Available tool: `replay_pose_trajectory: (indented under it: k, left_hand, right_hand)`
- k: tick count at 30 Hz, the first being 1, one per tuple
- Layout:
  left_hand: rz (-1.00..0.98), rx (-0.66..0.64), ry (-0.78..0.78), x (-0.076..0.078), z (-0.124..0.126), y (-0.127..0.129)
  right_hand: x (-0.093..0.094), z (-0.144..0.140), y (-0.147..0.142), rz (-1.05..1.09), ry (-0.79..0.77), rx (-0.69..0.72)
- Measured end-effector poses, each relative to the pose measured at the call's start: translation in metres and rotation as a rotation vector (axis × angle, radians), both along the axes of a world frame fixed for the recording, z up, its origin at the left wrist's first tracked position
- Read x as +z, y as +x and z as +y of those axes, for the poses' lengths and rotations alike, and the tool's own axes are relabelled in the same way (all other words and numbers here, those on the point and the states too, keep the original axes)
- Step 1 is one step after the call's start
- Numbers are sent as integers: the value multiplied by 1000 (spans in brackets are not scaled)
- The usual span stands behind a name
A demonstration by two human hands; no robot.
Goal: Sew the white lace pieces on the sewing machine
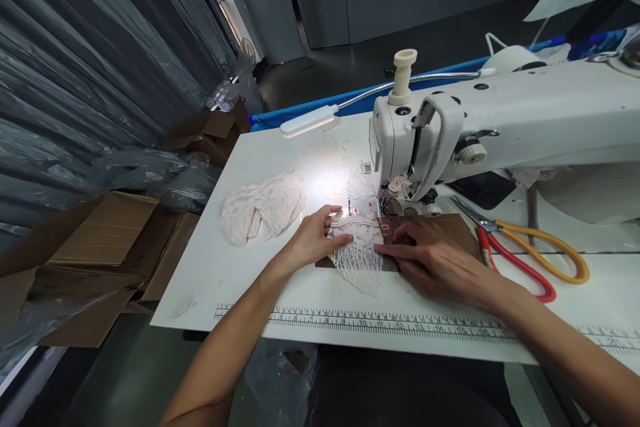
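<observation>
Lace piece (pixel 359 255) flat on the white surface (pixel 240 280), just in front of the sewing machine (pixel 500 120) head, toward the middle of the surface and nearer its front edge than its back edge. Long axis running from the needle area down toward the front edge with the printed ruler (pixel 400 324); far end tucked at the presser foot (pixel 383 208), near end fanning out, wide and scalloped, pointing at the front edge. Lace lying partly over a brown card piece (pixel 450 227) that stretches off to the right beneath it.

Left hand (pixel 314 238) reaching in from the lower left, forearm angled up across the front edge, palm down, fingers spread flat with the tips pressing the left edge of the lace. Grip apart, not closed round anything, only pressing down.

Right hand (pixel 434 257) coming in from the lower right, forearm low over the surface, palm down on the brown card, fingers stretched leftward with tips touching the right edge of the lace. Grip likewise apart, flat, pinning rather than clasping.

Heap of more lace pieces (pixel 260 212) lying left of the hands, well apart, toward the left edge. Scissors (pixel 520 253) with red and yellow handles resting right of the card, blades pointing toward the machine. Lamp (pixel 307 121) on a bendy neck lighting the spot behind the lace. Cardboard boxes (pixel 100 240) on the floor beyond the left edge.
</observation>
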State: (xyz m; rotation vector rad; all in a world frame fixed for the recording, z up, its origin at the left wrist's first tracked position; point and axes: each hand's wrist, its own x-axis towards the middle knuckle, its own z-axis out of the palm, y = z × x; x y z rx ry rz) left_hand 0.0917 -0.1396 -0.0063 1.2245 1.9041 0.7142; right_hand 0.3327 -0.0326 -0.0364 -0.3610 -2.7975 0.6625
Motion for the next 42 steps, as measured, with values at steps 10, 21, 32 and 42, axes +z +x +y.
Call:
replay_pose_trajectory:
  k: [10,21,32,42]
  left_hand:
    - [-17,-17,9,9,-1,-2]
    - [80,-73,-6,15,-4,-5]
    - [93,-35,21,9,-2,-6]
    - [347,-85,139,7,-3,-7]
  right_hand:
    - [-1,-3,-1,13,102,-3]
    - [0,-3,0,11,119,-11]
    - [-4,0,0,5,63,11]
    - [-11,3,-1,-3,82,25]
